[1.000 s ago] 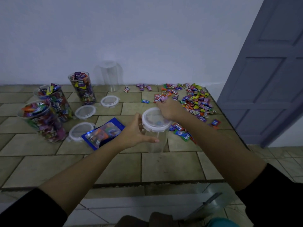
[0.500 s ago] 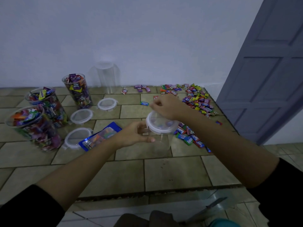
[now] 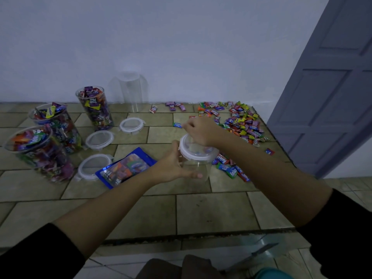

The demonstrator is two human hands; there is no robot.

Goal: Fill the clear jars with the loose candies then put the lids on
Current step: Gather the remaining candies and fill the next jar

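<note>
Worktop [image 3: 211, 214]: filled jars [image 3: 94, 109] L, lids [image 3: 99, 139] just R of them, pouch [image 3: 125, 168] centre, loose candies [image 3: 243, 125] rear R, empty jar [image 3: 131, 91] rear.

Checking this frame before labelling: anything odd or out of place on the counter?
Yes. The jar held by the left hand looks empty, yet its lid is on, under the right hand. The three full jars at left stand open, their lids lying beside them on the counter.

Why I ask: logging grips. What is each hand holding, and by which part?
The left hand grips the clear jar by its side wall. The right hand pinches that jar's lid at its far edge.
</note>
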